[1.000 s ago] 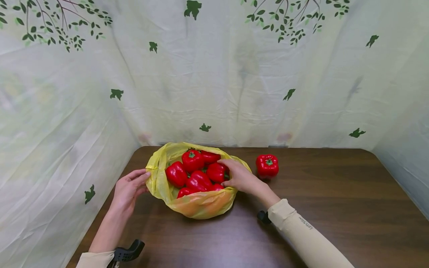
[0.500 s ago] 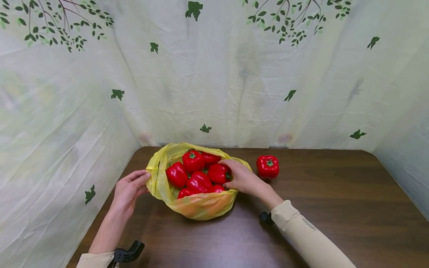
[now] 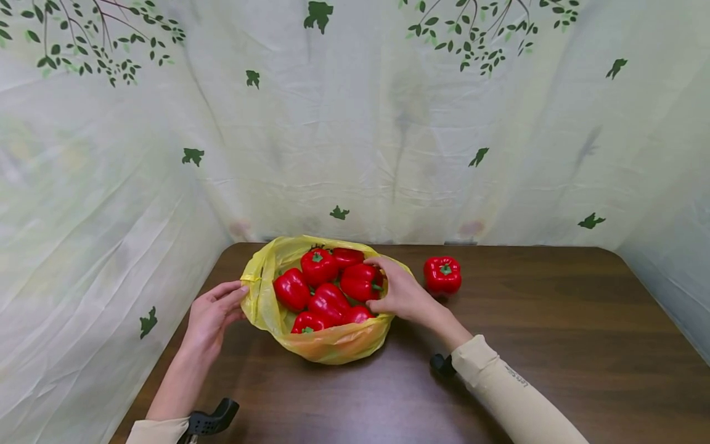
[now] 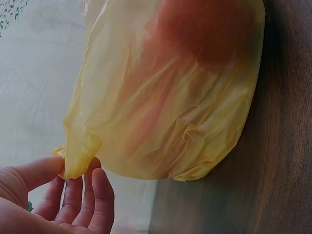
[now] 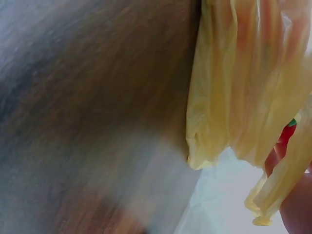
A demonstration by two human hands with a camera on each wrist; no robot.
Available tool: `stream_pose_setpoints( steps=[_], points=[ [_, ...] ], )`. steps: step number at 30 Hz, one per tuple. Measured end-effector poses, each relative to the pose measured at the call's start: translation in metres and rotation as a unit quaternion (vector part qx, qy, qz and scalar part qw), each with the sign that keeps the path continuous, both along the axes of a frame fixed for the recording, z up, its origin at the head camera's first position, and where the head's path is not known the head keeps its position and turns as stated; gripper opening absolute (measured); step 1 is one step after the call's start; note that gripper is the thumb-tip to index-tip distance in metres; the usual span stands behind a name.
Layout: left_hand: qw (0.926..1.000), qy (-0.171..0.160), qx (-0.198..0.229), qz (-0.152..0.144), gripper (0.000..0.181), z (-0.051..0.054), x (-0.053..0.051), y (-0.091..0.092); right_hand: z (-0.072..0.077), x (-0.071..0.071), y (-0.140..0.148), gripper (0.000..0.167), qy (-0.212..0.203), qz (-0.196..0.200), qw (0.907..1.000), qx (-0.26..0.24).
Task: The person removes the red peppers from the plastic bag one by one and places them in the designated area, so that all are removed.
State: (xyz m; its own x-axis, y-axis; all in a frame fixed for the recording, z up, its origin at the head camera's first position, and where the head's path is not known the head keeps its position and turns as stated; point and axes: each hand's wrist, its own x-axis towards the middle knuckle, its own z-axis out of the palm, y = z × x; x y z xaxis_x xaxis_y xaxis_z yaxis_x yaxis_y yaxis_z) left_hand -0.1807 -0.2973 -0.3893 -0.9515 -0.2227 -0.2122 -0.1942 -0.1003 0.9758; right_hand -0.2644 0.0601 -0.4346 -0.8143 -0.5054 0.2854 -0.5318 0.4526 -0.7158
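In the head view, a yellow plastic bag (image 3: 341, 345) stands with its mouth wide, holding several red bell peppers (image 3: 291, 288). My left hand (image 3: 213, 314) pinches the bag's left rim between thumb and fingers; the left wrist view shows the pinched yellow film (image 4: 80, 156) closely. My right hand (image 3: 402, 293) reaches over the right rim, its thumb and fingers curled round the rightmost red bell pepper (image 3: 359, 282) inside the bag. Only a bit of this hand (image 5: 298, 204) shows in the right wrist view, largely behind the bag's film.
One more red bell pepper (image 3: 442, 275) sits upright on the brown wooden table (image 3: 527, 327), right of the bag. A pale curtain (image 3: 355, 123) with leaf prints hangs close behind the table and along its sides.
The pepper at my right hand has shifted slightly away and turned, while the fingers and thumb spread a little wider. A front pepper has rolled, showing its green stem. My left hand keeps its place.
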Motion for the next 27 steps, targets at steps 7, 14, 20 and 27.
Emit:
stream_pose_setpoints(
  steps=[7, 14, 20, 27],
  points=[
    [1.0000, -0.006, -0.006, 0.000, 0.019, 0.001, 0.000, -0.001, 0.007, 0.007, -0.001, 0.075, -0.015, -0.007, 0.9989, -0.044],
    [1.0000, -0.002, -0.001, 0.001, 0.016, 0.001, 0.000, 0.000, 0.017, 0.017, 0.002, 0.074, -0.021, -0.005, 0.9972, -0.072],
    [0.9999, 0.012, 0.002, -0.002, 0.011, -0.002, -0.001, 0.002, 0.025, 0.027, 0.008, 0.075, 0.010, -0.013, 0.9966, -0.080],
    [0.9997, 0.022, 0.002, -0.005, 0.012, -0.002, -0.001, 0.004, 0.030, 0.038, 0.020, 0.077, 0.001, -0.051, 0.9943, -0.094]
  ],
)
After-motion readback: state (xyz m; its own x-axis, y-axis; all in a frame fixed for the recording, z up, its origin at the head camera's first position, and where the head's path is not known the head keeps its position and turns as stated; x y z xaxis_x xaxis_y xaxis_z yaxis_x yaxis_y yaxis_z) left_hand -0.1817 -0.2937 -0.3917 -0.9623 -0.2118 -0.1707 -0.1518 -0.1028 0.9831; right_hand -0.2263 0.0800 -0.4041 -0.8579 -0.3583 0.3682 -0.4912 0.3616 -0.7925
